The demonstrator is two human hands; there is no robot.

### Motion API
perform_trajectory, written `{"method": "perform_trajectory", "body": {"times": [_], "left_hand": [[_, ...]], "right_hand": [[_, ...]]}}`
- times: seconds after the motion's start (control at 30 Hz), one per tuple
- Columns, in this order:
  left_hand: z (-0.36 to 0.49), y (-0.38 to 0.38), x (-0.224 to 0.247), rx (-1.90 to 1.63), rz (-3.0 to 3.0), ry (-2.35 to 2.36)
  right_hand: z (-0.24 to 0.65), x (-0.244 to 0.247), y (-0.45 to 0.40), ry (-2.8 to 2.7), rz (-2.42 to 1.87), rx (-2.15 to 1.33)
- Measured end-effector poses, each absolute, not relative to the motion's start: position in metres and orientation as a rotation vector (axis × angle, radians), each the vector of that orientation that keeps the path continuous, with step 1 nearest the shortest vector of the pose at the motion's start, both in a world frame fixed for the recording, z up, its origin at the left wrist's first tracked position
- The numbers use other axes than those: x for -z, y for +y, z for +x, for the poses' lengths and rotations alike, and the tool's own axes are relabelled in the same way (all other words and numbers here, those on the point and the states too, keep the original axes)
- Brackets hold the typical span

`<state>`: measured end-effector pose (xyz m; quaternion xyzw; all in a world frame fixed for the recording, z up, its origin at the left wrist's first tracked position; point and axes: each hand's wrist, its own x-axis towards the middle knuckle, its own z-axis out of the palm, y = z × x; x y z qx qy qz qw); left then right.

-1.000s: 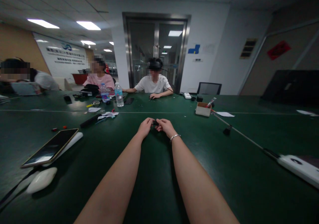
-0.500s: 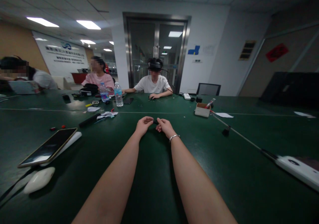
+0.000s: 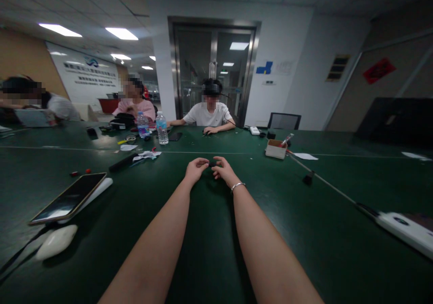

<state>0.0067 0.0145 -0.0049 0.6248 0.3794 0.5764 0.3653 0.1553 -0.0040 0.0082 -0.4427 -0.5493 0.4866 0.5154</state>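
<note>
A small dark object [image 3: 212,164] is between my two hands, over the green table [image 3: 270,232]. My left hand [image 3: 196,169] pinches its left end between thumb and fingers. On the other side, my right hand [image 3: 223,171] has its fingers curved and spread around the object's right end. Whether the right fingertips touch it is too small to tell. A silver bracelet [image 3: 237,186] circles my right wrist.
A phone [image 3: 69,198] and a white mouse-like object [image 3: 57,242] lie at left. Bottles [image 3: 162,129] stand farther back. A small box [image 3: 276,149] and a white power strip [image 3: 406,229] are at right. Three people sit across the table.
The fingers of my right hand have loosened and spread apart, showing more of the dark object. My left hand keeps its pinch. The view has shifted slightly.
</note>
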Motion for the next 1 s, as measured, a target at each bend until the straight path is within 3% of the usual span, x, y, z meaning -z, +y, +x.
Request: {"method": "perform_trajectory", "body": {"times": [1.0], "left_hand": [[0.0058, 0.0186, 0.0078, -1.524, 1.607, 1.028]], "right_hand": [[0.158, -0.0061, -0.0018, -1.309, -1.054, -1.27]]}}
